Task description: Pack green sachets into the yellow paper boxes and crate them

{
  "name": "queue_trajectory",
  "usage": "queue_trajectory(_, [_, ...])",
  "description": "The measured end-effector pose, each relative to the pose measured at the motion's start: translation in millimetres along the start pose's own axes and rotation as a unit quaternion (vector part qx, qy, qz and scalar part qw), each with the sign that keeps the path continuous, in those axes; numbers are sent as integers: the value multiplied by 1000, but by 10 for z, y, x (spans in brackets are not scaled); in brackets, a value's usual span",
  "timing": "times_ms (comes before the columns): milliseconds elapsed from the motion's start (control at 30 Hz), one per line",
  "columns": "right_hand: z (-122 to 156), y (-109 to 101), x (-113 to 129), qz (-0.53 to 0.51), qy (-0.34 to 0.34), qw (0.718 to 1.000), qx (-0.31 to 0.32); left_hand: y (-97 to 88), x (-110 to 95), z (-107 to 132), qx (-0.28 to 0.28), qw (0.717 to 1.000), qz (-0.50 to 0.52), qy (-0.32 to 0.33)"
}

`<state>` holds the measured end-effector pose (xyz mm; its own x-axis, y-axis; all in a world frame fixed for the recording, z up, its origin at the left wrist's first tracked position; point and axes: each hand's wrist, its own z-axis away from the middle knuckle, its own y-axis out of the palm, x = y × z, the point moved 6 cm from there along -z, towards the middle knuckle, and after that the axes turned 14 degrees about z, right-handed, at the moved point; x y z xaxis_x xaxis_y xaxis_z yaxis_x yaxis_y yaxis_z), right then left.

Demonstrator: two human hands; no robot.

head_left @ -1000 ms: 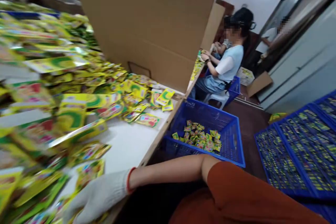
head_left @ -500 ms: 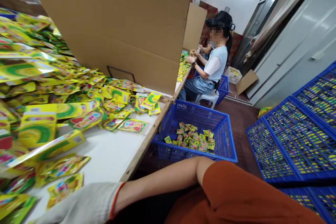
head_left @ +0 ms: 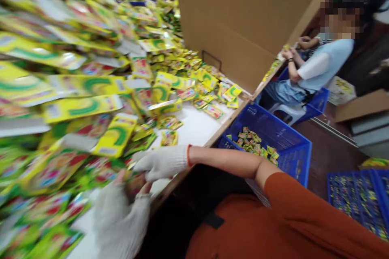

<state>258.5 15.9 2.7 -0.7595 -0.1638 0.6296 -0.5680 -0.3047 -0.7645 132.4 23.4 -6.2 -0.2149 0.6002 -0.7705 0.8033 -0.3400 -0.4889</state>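
Observation:
My left hand (head_left: 121,218), in a whitish knit glove with bare fingertips, is at the lower table edge. Its fingers curl around a small colourful packet (head_left: 135,184), blurred by motion. Close above it, my right hand (head_left: 164,164), in a matching glove with an orange-red cuff, has its bent fingers at the top of the same packet. Its fingertips are partly hidden and blurred. Around both hands lies a big heap of yellow and green printed packets (head_left: 114,135), some flat and long, on the white tabletop (head_left: 197,125).
A tall cardboard panel (head_left: 237,20) stands across the table. Right of the wooden edge, a blue plastic crate (head_left: 291,145) on the floor holds small packets. More filled blue crates (head_left: 358,198) stand at lower right. A seated co-worker (head_left: 322,60) works beyond the panel.
The view has swung left, so the panel, crate and co-worker sit further right. My left hand has come into view, and my right hand now meets it at a packet.

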Motion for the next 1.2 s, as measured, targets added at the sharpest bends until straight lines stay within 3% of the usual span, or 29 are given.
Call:
queue_trajectory(67, [34,-41,116,142,-45,989,15,-14,82,52,-9,998,4,-56])
queue_trajectory(133, [56,-38,176,185,-81,979,-6,-48,165,88,-52,987,83,-128])
queue_trajectory(233, [116,-25,158,78,-118,978,-153,-99,283,170,-160,939,229,-200])
queue_trajectory(300, [193,-8,-35,-27,-49,958,-283,-105,335,221,-201,918,276,-202])
queue_trajectory(333, [220,46,-140,-75,-12,948,-308,-96,354,237,-204,913,294,-198])
queue_trajectory(433, [219,232,-296,-155,31,946,-284,-59,378,241,-154,923,299,-188])
queue_trajectory(600, [139,287,-211,-120,-2,963,-243,-128,318,136,-72,965,197,-156])
queue_trajectory(667, [105,283,-218,-143,12,958,-248,-159,308,91,-71,968,188,-152])
queue_trajectory(833, [70,267,-228,-212,15,940,-268,-130,368,67,-100,933,294,-180])
queue_trajectory(1000, [118,179,-126,-138,2,956,-258,-169,268,68,-79,970,187,-134])
queue_trajectory(1200, [103,115,-91,-140,23,956,-257,-263,211,-3,-70,971,166,-157])
